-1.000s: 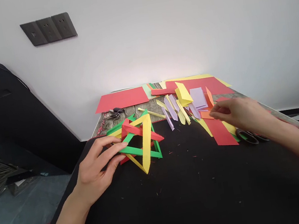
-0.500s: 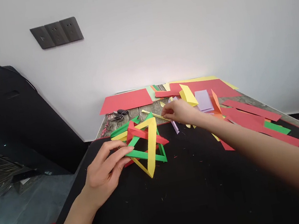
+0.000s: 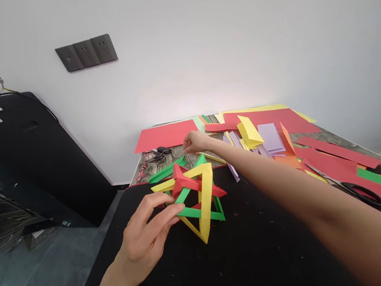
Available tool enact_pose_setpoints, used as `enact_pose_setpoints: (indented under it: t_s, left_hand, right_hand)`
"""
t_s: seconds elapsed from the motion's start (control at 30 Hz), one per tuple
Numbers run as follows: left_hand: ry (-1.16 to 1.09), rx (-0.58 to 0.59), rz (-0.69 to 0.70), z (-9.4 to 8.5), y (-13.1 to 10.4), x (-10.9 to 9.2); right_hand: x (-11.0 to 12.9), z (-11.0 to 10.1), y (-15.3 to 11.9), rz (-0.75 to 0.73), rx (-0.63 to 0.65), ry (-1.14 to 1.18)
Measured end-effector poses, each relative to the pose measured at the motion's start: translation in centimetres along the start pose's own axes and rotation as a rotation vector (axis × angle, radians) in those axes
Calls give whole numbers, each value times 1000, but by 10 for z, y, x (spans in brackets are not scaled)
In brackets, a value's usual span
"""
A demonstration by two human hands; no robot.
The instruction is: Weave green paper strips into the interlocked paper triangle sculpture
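Note:
An interlaced model of folded red, yellow and green paper strips (image 3: pixel 205 203) stands on the black mat (image 3: pixel 250 258). My left hand (image 3: pixel 149 230) pinches its left side between thumb and fingers. My right hand (image 3: pixel 195 141) is stretched to the back of the table, its fingertips curled together over the wooden surface; anything between them is too small to make out. Just below that hand lie a folded green strip (image 3: pixel 168 170) and a thin yellow strip (image 3: pixel 214 158).
Red sheets (image 3: pixel 168 135) lie along the wall. Yellow folded paper (image 3: pixel 249 131), purple paper (image 3: pixel 270 137) and black-handled scissors (image 3: pixel 363 193) are at the right. Keys (image 3: pixel 158 154) lie at the back left. A black cabinet (image 3: pixel 30 152) stands left of the table.
My right hand has moved left, away from the purple and yellow scraps. My left hand keeps its hold on the model. The view has shifted, and the scissors at the right now show.

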State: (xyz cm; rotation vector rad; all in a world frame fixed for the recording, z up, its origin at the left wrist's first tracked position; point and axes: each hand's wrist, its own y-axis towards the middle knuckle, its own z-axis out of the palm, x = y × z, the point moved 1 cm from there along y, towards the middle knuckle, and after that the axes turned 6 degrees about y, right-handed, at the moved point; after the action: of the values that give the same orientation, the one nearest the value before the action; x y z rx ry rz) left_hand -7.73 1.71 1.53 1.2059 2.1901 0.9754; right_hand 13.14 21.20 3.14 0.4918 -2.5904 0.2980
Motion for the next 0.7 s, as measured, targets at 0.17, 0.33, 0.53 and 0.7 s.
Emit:
enact_pose_setpoints:
  t_s: [0.17, 0.33, 0.53, 0.7]
  left_hand:
    - [-11, -16, -11, 0, 2, 0]
    - [-37, -3, -27, 0, 2, 1]
    - [-38, -17, -65, 2, 2, 0]
    - [-23, -57, -89, 3, 2, 0]
  right_hand:
    - [6, 12, 13, -202, 150, 24]
    - [3, 17, 15, -216, 154, 24]
    - [-20, 3, -10, -228, 55, 108]
    - [-18, 16, -15, -246, 54, 205]
